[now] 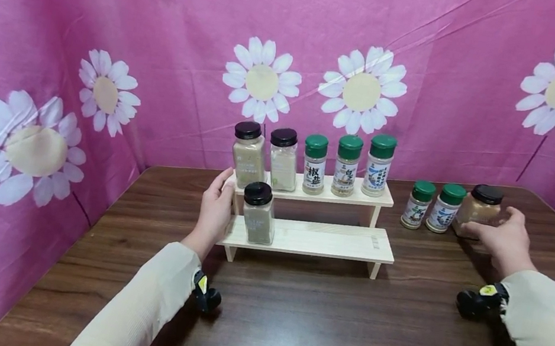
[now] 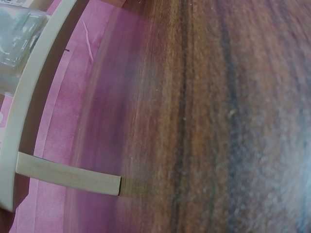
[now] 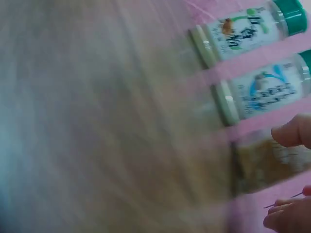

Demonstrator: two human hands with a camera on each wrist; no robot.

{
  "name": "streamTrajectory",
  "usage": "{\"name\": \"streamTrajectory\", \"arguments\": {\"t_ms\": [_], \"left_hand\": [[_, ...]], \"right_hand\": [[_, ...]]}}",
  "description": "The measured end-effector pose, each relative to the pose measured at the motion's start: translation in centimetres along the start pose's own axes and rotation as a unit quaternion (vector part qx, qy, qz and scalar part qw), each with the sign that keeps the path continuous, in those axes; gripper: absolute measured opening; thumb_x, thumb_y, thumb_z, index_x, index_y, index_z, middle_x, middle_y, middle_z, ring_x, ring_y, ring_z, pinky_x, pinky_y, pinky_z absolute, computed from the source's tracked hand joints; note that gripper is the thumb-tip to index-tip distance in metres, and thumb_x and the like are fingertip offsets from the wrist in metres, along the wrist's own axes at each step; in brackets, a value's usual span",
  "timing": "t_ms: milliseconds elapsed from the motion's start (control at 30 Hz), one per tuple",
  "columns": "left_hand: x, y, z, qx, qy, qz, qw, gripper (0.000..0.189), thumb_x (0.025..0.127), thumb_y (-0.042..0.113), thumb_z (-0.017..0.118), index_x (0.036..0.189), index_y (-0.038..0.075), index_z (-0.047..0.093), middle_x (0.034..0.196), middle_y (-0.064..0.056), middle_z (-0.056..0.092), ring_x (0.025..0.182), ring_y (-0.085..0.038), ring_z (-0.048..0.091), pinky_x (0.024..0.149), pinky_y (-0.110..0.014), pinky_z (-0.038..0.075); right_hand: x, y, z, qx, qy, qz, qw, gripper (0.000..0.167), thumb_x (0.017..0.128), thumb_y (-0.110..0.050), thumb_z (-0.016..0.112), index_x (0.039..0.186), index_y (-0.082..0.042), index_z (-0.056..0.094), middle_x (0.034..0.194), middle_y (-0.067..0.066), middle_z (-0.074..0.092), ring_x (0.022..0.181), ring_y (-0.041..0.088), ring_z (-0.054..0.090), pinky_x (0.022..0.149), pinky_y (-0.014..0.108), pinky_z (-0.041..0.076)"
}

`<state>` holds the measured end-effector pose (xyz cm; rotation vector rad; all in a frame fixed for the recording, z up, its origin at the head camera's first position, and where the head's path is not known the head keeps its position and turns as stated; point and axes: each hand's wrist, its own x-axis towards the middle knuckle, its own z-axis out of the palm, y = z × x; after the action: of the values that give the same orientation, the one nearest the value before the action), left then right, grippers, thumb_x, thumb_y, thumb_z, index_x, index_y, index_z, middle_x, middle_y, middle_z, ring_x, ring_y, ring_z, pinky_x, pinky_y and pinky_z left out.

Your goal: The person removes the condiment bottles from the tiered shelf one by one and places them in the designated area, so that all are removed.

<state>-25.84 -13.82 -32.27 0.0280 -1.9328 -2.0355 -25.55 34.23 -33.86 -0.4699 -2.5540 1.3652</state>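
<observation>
The left hand (image 1: 215, 210) grips the rack (image 1: 324, 240); the right hand (image 1: 508, 240), spread around the brown jar (image 1: 480, 212), apparently must close for pickup.

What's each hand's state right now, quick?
Left hand: touching the left end of the two-tier wooden rack; gripping cannot be told.
Right hand: open around the rightmost black-lidded spice jar, gap visible beside the fingers.

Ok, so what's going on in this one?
A person's right grip is at a black-lidded jar, beside two green-capped bottles on the table. Their left grip holds the left end of the wooden rack. Five containers stand on its upper shelf; another jar stands on the lower shelf.
</observation>
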Motion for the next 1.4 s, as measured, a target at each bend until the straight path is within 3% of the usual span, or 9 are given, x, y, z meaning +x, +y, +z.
{"name": "streamTrajectory", "arguments": {"t_ms": [67, 333, 433, 500, 600, 733, 1000, 1200, 1400], "left_hand": [[0.0, 0.0, 0.0, -0.002, 0.0, 0.0, 1.0, 0.04, 0.097, 0.011, 0.039, 0.137, 0.01, 0.044, 0.126, -0.015, 0.056, 0.081, -0.004, 0.06, 0.079, -0.026, 0.054], [0.1, 0.1, 0.0, -0.004, 0.003, 0.0, 1.0, 0.041, 0.097, 0.008, 0.038, 0.137, 0.008, 0.044, 0.13, -0.013, 0.053, 0.096, -0.007, 0.056, 0.091, -0.026, 0.049], [0.0, 0.2, 0.0, -0.007, 0.001, 0.001, 1.0, 0.041, 0.097, 0.007, 0.038, 0.137, 0.007, 0.043, 0.131, -0.014, 0.052, 0.099, -0.009, 0.055, 0.095, -0.029, 0.047], [0.0, 0.2, 0.0, -0.005, 0.0, 0.003, 1.0, 0.041, 0.097, 0.007, 0.038, 0.137, 0.006, 0.043, 0.132, -0.015, 0.052, 0.099, -0.009, 0.055, 0.096, -0.031, 0.046], [0.0, 0.2, 0.0, -0.006, -0.005, 0.003, 1.0, 0.041, 0.097, 0.008, 0.038, 0.138, 0.006, 0.043, 0.132, -0.015, 0.051, 0.101, -0.01, 0.054, 0.096, -0.031, 0.046], [0.0, 0.1, 0.1, -0.014, -0.004, 0.001, 0.9999, 0.041, 0.097, 0.008, 0.038, 0.137, 0.007, 0.043, 0.132, -0.015, 0.051, 0.097, -0.008, 0.055, 0.093, -0.028, 0.048], [0.0, 0.0, 0.2, -0.022, 0.005, -0.005, 0.9997, 0.04, 0.097, 0.009, 0.039, 0.137, 0.008, 0.044, 0.13, -0.016, 0.052, 0.087, -0.005, 0.058, 0.08, -0.02, 0.052], [0.0, -0.1, 0.1, -0.009, 0.003, 0.003, 1.0, 0.04, 0.097, 0.009, 0.039, 0.137, 0.007, 0.044, 0.131, -0.016, 0.052, 0.095, -0.007, 0.056, 0.089, -0.025, 0.05], [0.1, 0.0, 0.1, -0.011, 0.0, 0.006, 0.9999, 0.04, 0.097, 0.008, 0.038, 0.137, 0.006, 0.044, 0.13, -0.017, 0.052, 0.092, -0.006, 0.057, 0.09, -0.028, 0.05]], "right_hand": [[-0.1, -0.5, -1.0, 0.014, -0.005, 0.011, 0.9998, 0.095, 0.085, -0.027, 0.06, 0.143, 0.006, -0.008, 0.146, 0.037, 0.01, 0.13, 0.051, 0.019, 0.108, 0.057, 0.023], [-1.3, -3.3, -3.5, 0.098, -0.019, 0.03, 0.9946, 0.099, 0.086, -0.035, 0.062, 0.147, -0.009, -0.012, 0.153, 0.021, -0.002, 0.138, 0.035, 0.006, 0.107, 0.062, 0.018], [-2.1, -4.8, -3.5, 0.105, -0.002, 0.024, 0.9942, 0.097, 0.085, -0.037, 0.063, 0.149, -0.016, -0.008, 0.154, 0.015, 0.003, 0.138, 0.024, 0.012, 0.111, 0.052, 0.021], [-2.8, -5.8, -3.3, 0.143, 0.008, 0.016, 0.9896, 0.093, 0.085, -0.031, 0.064, 0.149, -0.02, -0.002, 0.155, 0.008, 0.01, 0.136, 0.014, 0.02, 0.112, 0.031, 0.026], [-3.7, -7.1, -2.8, 0.247, 0.003, -0.015, 0.9688, 0.092, 0.083, -0.016, 0.068, 0.149, -0.02, 0.004, 0.146, 0.002, 0.031, 0.131, 0.006, 0.026, 0.096, 0.008, 0.036], [-5.0, -8.9, -1.9, 0.366, -0.027, -0.068, 0.9276, 0.091, 0.079, 0.0, 0.067, 0.148, -0.014, 0.009, 0.118, -0.011, 0.04, 0.129, 0.008, 0.027, 0.072, 0.002, 0.044], [-7.4, -12.1, 0.6, 0.439, -0.069, -0.129, 0.8863, 0.074, 0.079, 0.012, 0.062, 0.138, -0.011, 0.024, 0.114, -0.005, 0.042, 0.131, 0.016, 0.028, 0.08, 0.004, 0.045], [-9.3, -14.0, 2.4, 0.429, -0.11, -0.153, 0.8833, 0.077, 0.079, 0.013, 0.061, 0.142, -0.007, 0.02, 0.115, -0.005, 0.043, 0.137, 0.019, 0.023, 0.091, 0.01, 0.043], [-11.4, -16.0, 4.4, 0.394, -0.155, -0.165, 0.8907, 0.078, 0.08, 0.011, 0.061, 0.143, -0.004, 0.018, 0.119, -0.003, 0.043, 0.135, 0.026, 0.026, 0.091, 0.013, 0.045]]}}
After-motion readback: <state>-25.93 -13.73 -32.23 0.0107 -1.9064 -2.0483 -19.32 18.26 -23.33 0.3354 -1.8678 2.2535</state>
